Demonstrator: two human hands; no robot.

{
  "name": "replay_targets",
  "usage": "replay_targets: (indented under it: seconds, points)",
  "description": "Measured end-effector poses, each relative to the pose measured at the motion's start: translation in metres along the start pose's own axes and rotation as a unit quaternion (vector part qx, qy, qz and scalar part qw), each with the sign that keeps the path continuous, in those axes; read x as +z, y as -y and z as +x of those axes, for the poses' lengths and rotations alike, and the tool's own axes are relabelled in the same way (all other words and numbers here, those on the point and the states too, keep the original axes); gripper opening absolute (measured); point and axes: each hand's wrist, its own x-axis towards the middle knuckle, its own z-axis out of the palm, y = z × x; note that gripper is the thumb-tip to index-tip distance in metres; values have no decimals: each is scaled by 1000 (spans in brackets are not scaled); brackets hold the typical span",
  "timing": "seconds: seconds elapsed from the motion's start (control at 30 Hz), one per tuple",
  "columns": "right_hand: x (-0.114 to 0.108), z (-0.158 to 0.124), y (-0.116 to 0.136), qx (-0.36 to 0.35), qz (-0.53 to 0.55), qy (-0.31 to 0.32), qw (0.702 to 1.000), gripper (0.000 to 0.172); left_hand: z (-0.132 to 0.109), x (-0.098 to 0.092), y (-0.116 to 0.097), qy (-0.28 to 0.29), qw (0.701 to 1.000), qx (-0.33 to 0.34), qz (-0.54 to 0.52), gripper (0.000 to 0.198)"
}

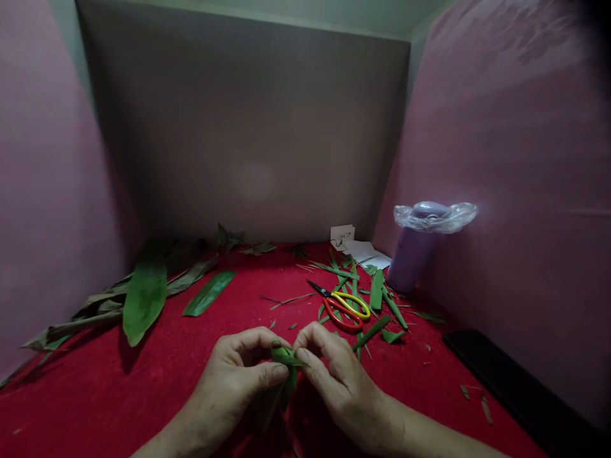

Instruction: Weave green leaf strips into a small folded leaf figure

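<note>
Low in the middle of the head view, a small folded green leaf piece is held between both hands above the red cloth. My left hand grips it from the left, thumb in front and fingers curled behind. From the right, my right hand pinches the leaf's pointed end between thumb and forefinger. Darker leaf parts hang below the fingers. Scissors with one red and one yellow handle lie beyond my right hand, among cut green leaf strips.
Broad leaves are piled at the left, with a cut leaf piece beside them. A purple container topped with clear plastic stands at the right, near white papers. A black flat object lies along the right wall.
</note>
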Motion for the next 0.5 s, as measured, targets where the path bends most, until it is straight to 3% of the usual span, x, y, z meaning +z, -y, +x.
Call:
replay_targets:
  seconds: [0.5]
  points:
    - [4, -1, -7, 10, -42, 1, 999, 12, 2, -1, 5, -26, 1000, 9, -1, 18]
